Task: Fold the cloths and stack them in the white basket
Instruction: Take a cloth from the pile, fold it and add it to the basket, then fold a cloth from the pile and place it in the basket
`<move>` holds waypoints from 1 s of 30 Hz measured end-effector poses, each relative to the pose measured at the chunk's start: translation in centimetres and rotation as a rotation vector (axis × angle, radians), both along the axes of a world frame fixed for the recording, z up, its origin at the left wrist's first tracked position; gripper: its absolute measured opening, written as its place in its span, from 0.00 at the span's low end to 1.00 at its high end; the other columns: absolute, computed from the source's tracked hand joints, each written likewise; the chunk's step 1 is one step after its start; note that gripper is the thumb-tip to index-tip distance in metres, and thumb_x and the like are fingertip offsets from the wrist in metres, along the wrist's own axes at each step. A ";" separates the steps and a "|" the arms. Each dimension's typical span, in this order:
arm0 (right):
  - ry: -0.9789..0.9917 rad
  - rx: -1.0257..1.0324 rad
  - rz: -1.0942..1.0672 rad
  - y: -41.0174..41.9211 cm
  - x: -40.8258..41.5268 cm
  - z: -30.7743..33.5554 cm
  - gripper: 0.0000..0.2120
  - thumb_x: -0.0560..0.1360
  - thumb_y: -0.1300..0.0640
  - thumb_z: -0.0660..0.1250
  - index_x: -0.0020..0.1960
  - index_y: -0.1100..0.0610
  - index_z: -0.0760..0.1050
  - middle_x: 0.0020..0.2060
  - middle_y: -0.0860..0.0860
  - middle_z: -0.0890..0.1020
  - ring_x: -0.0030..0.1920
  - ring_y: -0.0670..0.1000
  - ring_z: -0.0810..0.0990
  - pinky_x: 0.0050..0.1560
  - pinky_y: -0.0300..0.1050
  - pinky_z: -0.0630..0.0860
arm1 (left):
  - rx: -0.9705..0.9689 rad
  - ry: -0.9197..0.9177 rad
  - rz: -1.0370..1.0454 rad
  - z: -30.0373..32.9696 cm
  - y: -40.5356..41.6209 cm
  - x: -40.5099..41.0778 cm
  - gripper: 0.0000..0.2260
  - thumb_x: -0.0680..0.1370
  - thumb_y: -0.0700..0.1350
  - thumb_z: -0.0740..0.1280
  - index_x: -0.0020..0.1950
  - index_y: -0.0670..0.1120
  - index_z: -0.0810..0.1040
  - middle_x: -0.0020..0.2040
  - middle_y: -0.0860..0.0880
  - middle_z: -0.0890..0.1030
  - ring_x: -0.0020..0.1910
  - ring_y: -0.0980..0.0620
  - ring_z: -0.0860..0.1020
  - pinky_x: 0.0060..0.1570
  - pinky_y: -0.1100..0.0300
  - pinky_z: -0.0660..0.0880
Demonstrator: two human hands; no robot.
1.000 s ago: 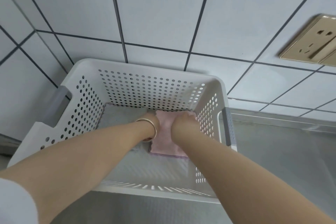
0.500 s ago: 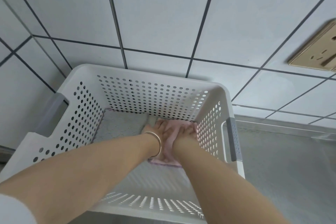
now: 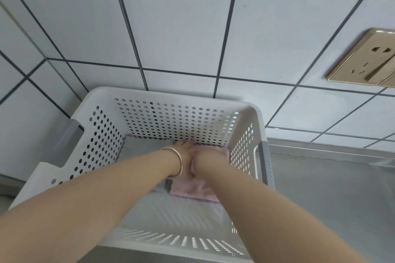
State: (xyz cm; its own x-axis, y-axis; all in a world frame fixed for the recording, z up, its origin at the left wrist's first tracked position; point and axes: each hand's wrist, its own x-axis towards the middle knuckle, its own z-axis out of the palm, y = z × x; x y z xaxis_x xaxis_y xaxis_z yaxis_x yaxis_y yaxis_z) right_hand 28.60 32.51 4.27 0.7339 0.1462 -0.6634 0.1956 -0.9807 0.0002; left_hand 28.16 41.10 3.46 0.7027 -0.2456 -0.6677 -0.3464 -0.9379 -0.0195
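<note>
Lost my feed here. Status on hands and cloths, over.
Both hands, left hand and right hand, down on pink cloth inside white basket, grip unclear. Grey cloth beside it. Nothing obstructing.

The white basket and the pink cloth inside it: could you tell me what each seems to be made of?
White basket: probably moulded plastic, smooth matte, with even rows of punched round holes and grey handle inserts. Pink cloth: apparently soft terry or microfibre; its surface looks fuzzy and its folded edges limp.

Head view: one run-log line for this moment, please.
phase: placing | left hand: on pink cloth | right hand: on pink cloth | site: white basket floor, right of grey cloth | grip: unclear
</note>
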 end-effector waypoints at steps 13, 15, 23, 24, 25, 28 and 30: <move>-1.227 0.867 -0.213 -10.9 -10.6 15.9 0.07 0.73 0.54 0.61 0.40 0.57 0.73 0.32 0.50 0.78 0.28 0.55 0.72 0.27 0.44 0.68 | -0.786 -0.965 0.101 18.0 -7.4 -9.6 0.03 0.73 0.43 0.63 0.43 0.50 0.75 0.38 0.54 0.77 0.40 0.47 0.78 0.39 0.51 0.75; -1.256 0.878 -0.277 -13.9 -13.3 15.7 0.07 0.73 0.55 0.62 0.40 0.57 0.72 0.31 0.50 0.78 0.28 0.55 0.73 0.26 0.44 0.68 | -0.890 -0.970 0.088 17.6 -10.9 -11.7 0.05 0.71 0.44 0.61 0.44 0.48 0.76 0.39 0.52 0.79 0.39 0.46 0.78 0.38 0.49 0.75; -0.967 0.578 -0.671 -30.5 -23.1 7.5 0.09 0.76 0.51 0.60 0.45 0.56 0.73 0.39 0.53 0.82 0.39 0.60 0.79 0.36 0.50 0.74 | -0.925 -0.523 0.068 8.1 -28.2 -18.4 0.05 0.74 0.45 0.63 0.47 0.50 0.77 0.45 0.46 0.81 0.45 0.40 0.79 0.42 0.50 0.75; -0.908 0.523 -0.728 -33.0 -24.3 6.3 0.09 0.77 0.50 0.60 0.47 0.55 0.74 0.42 0.53 0.82 0.42 0.59 0.79 0.39 0.49 0.73 | -0.911 -0.453 0.018 6.5 -30.8 -19.2 0.04 0.74 0.45 0.63 0.46 0.52 0.76 0.45 0.46 0.81 0.45 0.41 0.79 0.42 0.50 0.75; -0.858 0.482 -0.779 -35.8 -25.7 4.8 0.10 0.77 0.50 0.60 0.49 0.55 0.75 0.45 0.52 0.82 0.45 0.58 0.79 0.41 0.48 0.72 | -0.889 -0.382 -0.023 5.2 -33.6 -20.2 0.04 0.74 0.46 0.62 0.46 0.52 0.76 0.45 0.45 0.81 0.46 0.41 0.79 0.43 0.52 0.75; -0.718 0.370 -0.890 -40.4 -28.9 1.1 0.10 0.77 0.51 0.58 0.52 0.53 0.76 0.50 0.51 0.80 0.51 0.54 0.78 0.42 0.44 0.69 | -0.763 -0.258 -0.096 1.4 -37.5 -21.7 0.09 0.74 0.48 0.61 0.51 0.50 0.79 0.49 0.49 0.82 0.49 0.46 0.80 0.48 0.57 0.74; -0.668 0.291 -0.916 -44.0 -31.2 -1.8 0.11 0.77 0.54 0.58 0.54 0.54 0.75 0.52 0.50 0.78 0.54 0.53 0.75 0.47 0.44 0.70 | -0.703 -0.212 -0.125 -0.3 -40.3 -22.8 0.09 0.76 0.48 0.62 0.53 0.52 0.78 0.51 0.54 0.82 0.51 0.52 0.79 0.50 0.61 0.72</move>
